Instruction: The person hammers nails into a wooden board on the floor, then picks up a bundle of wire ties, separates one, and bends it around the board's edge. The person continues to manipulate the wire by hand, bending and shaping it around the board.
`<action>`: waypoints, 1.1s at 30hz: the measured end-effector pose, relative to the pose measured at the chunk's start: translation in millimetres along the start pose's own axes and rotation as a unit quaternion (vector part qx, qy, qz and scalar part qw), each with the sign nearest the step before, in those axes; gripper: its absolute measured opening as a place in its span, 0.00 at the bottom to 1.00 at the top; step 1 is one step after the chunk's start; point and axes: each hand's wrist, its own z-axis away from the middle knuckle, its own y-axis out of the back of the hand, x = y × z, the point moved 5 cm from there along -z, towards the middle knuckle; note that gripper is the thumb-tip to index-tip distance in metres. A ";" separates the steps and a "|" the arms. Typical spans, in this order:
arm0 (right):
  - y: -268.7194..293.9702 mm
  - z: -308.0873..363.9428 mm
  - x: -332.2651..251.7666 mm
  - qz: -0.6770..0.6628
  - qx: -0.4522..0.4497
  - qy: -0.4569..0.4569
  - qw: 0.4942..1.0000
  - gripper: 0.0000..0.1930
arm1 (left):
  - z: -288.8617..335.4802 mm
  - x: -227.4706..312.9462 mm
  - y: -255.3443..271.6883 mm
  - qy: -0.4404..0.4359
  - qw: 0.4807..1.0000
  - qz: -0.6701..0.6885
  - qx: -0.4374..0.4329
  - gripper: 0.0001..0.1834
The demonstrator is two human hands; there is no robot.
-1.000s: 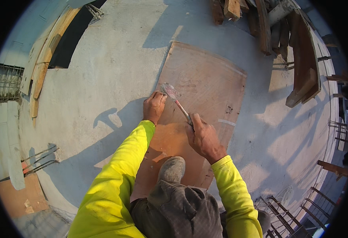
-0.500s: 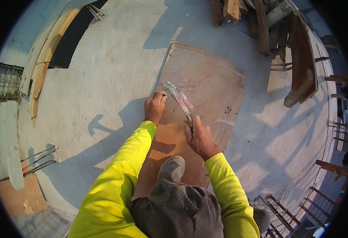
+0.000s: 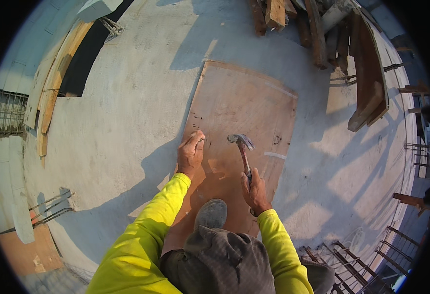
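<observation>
A claw hammer [image 3: 245,158] with a worn reddish handle is gripped near its end by my right hand [image 3: 257,194]. Its metal head points away from me, over a brown plywood sheet [image 3: 244,93] on the floor. My left hand [image 3: 190,156] is at the sheet's left edge, thumb and fingers pinched together. Whatever those fingertips hold, if anything, is too small to name. Between my arms, my grey boot [image 3: 210,214] rests on the near part of the sheet.
Around the sheet spreads a concrete floor [image 3: 122,73]. Timber pieces [image 3: 318,39] are heaped at the far right. A dark opening [image 3: 81,66] edged by planks [image 3: 58,81] lies at the far left. Steel bars stick out at left [image 3: 53,208] and lower right [image 3: 349,259].
The hammer has swung away from my left hand, to the right and nearer me, its head turned. My left hand has come slightly nearer too, still pinched. The view has shifted a little.
</observation>
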 end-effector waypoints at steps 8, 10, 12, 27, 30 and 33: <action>-20.6 15.9 17.5 -0.121 -0.026 -0.032 0.992 0.13 | -32.0 -51.7 -8.3 0.144 0.988 0.025 -0.059 0.06; -9.0 17.9 26.3 -0.095 -0.032 -0.034 0.994 0.13 | -10.2 -59.3 -9.1 0.206 0.969 0.124 0.057 0.07; 6.6 20.0 33.3 -0.044 -0.030 -0.009 0.999 0.13 | 16.9 -55.3 -12.6 0.239 0.921 0.247 0.184 0.07; 9.6 47.0 63.9 -0.080 0.029 -0.083 0.993 0.14 | -31.3 21.0 -1.0 -0.016 0.998 -0.047 -0.022 0.07; 7.8 48.7 66.5 -0.114 -0.021 -0.160 0.980 0.14 | -80.5 32.7 55.4 0.017 0.992 0.055 0.115 0.09; 9.5 51.8 63.3 -0.285 0.001 -0.172 0.943 0.12 | -95.5 37.0 79.5 0.115 0.956 0.217 0.162 0.09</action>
